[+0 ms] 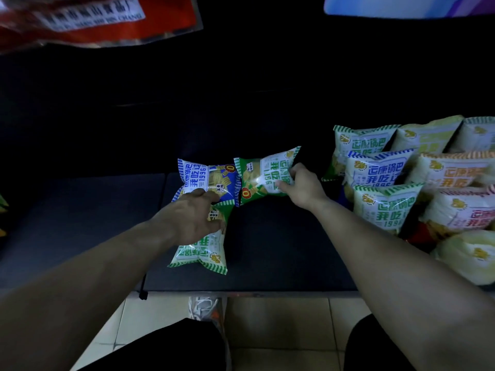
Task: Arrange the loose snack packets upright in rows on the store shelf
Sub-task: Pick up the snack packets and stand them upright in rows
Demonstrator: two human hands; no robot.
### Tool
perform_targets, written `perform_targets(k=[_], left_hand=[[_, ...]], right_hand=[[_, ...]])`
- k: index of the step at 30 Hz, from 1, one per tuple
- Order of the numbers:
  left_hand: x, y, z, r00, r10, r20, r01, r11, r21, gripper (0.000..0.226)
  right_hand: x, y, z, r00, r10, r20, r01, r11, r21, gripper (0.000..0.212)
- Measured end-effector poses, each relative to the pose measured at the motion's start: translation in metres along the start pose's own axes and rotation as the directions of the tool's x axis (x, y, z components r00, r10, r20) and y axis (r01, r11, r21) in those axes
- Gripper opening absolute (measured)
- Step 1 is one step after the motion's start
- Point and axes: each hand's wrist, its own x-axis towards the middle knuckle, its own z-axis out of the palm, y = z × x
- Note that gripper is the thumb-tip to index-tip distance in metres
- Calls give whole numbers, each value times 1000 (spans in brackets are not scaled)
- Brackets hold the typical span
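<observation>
Three loose snack packets lie flat on the dark shelf [281, 253]. A blue packet [206, 180] lies at the middle, a green packet [263, 175] lies to its right, and another green packet [206, 247] lies nearer the front edge. My left hand [192, 218] grips the near green packet at its top, with fingers also touching the blue one. My right hand [301, 186] pinches the right end of the far green packet. Rows of packets [383, 170] stand upright at the right.
The standing rows at the right hold green, blue, yellow and pink packets [460, 210]. A red bag [93, 20] hangs at the top left. The shelf's front edge [241, 293] runs above a tiled floor [278, 325]. The back of the shelf is dark.
</observation>
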Motion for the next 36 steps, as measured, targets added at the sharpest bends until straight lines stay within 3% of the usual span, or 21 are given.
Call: perform_targets(k=[2,7,12,18,21,24,26,30,36], left_hand=[[0,4,-4,1000,16,-15,-16,1000,9,72],[-1,18,-21,998,32,-61,-31,999,5,72],[-10,41,-38,983,79,-165,-83,996,-15,73],[-32,91,-52,920,181,-349,-226,970,-91,88],[-43,129,-51,916,255,-308,-294,952,-87,93],[-54,171,-45,922,341,-181,-357,932,-64,87],[-59,195,-38,924,359,-133,-362,932,3,82],[-60,225,-20,925,332,-184,-319,943,95,79],[-47,257,24,950,239,-202,-224,970,93,68]], right_hand=[[-2,-5,-5,999,-28,-16,28,1000,12,38],[-15,-21,-34,997,-77,-28,79,996,49,50],[-50,-34,-71,972,-231,35,233,968,-98,54],[-112,-34,-133,948,-291,131,311,934,-176,56],[-144,-27,-152,940,-301,160,329,922,-202,52],[-171,-21,-166,931,-324,168,356,906,-230,51],[-186,-15,-176,932,-317,175,353,901,-252,51],[-212,7,-206,950,-273,150,309,886,-345,67],[-234,75,-271,991,-118,70,137,866,-481,69]])
